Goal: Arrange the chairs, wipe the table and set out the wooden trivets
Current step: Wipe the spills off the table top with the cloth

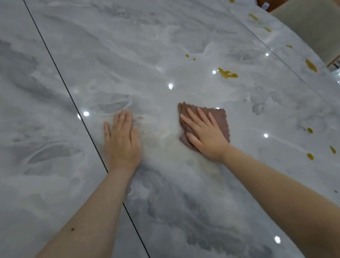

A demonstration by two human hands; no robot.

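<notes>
Table point(154, 45) stained; right hand point(205, 134) flat on cloth point(220, 118).

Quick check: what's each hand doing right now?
Left hand: open, flat on the table, holding nothing.
Right hand: open, pressed flat on the brown cloth, not gripping it.

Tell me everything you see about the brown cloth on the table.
The brown square cloth looks like soft, slightly fuzzy fabric. It lies flat, turned like a diamond, on the glossy grey marble-look table. The right hand presses on it, palm down, fingers spread, covering its lower left part. Yellow-brown spills lie beyond it, untouched.
</notes>
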